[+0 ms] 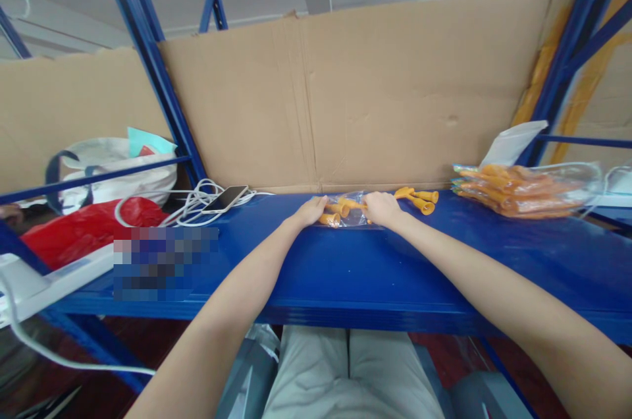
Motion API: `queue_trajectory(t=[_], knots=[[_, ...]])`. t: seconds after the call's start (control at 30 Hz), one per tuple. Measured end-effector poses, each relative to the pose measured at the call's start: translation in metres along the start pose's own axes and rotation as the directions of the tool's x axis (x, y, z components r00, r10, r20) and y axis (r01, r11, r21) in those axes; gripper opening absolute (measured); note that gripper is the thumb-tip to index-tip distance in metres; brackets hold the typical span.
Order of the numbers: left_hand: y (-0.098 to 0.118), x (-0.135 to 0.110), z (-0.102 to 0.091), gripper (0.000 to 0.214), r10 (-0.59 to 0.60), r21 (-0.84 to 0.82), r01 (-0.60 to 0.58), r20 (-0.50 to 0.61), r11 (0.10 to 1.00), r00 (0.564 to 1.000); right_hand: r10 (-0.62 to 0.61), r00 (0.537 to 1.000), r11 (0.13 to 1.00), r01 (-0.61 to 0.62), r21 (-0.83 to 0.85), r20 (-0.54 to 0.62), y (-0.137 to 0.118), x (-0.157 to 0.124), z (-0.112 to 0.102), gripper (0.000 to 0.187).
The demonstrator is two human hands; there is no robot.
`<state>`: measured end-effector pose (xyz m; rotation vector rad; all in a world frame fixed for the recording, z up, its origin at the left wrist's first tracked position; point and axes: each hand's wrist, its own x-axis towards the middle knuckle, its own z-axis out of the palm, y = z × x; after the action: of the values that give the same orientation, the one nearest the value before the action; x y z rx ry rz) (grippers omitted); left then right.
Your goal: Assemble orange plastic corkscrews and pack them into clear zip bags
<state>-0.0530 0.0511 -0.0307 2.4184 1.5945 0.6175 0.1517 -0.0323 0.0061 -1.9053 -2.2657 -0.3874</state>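
A clear plastic bag (351,217) lies on the blue shelf, with several orange plastic pieces with flared, funnel-like ends (340,208) in it. My left hand (311,211) is closed on the bag's left side. On the other side, my right hand (382,209) has its fingers closed at the bag's right part; the fingertips are partly hidden. Just right of that hand, a few loose orange flared pieces (423,201) rest on the shelf. What exactly the pieces are, I cannot tell.
Filled clear bags of orange pieces (518,192) are stacked at the right. At left lie a phone (226,199), white cables (195,208), a red plastic bag (99,228) and a white power strip (74,284). A cardboard sheet (385,96) closes the back between blue posts.
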Motion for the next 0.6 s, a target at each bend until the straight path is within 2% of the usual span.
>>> queue_trajectory(t=[0.13, 0.23, 0.3, 0.4, 0.47, 0.53, 0.6], knots=[[0.006, -0.001, -0.001, 0.051, 0.038, 0.041, -0.039, 0.029, 0.998, 0.999, 0.024, 1.000, 0.988, -0.026, 0.149, 0.015, 0.005, 0.005, 0.007, 0.025], [0.007, 0.001, 0.003, 0.049, 0.062, 0.008, -0.063, 0.017, 0.998, 0.998, 0.055, 0.998, 0.947, -0.052, 0.318, -0.003, 0.010, 0.010, 0.014, 0.020], [0.006, 0.002, 0.006, 0.049, 0.083, -0.050, -0.083, 0.006, 0.995, 0.997, 0.109, 0.994, 0.862, -0.097, 0.497, 0.005, 0.013, 0.014, 0.021, 0.020], [0.006, 0.003, 0.007, 0.050, 0.146, -0.150, -0.142, 0.017, 0.978, 0.989, 0.188, 0.980, 0.625, -0.174, 0.761, 0.070, 0.014, 0.022, 0.032, 0.033], [0.007, 0.002, 0.006, 0.052, 0.177, -0.184, -0.170, 0.023, 0.968, 0.984, 0.249, 0.966, 0.493, -0.189, 0.849, 0.071, 0.014, 0.028, 0.039, 0.038], [0.010, 0.000, 0.005, 0.052, 0.196, -0.185, -0.188, 0.024, 0.965, 0.980, 0.322, 0.946, 0.428, -0.183, 0.885, 0.040, 0.014, 0.032, 0.046, 0.040], [0.011, -0.002, 0.003, 0.053, 0.204, -0.167, -0.196, 0.031, 0.966, 0.978, 0.358, 0.933, 0.411, -0.183, 0.893, 0.026, 0.015, 0.035, 0.050, 0.040]])
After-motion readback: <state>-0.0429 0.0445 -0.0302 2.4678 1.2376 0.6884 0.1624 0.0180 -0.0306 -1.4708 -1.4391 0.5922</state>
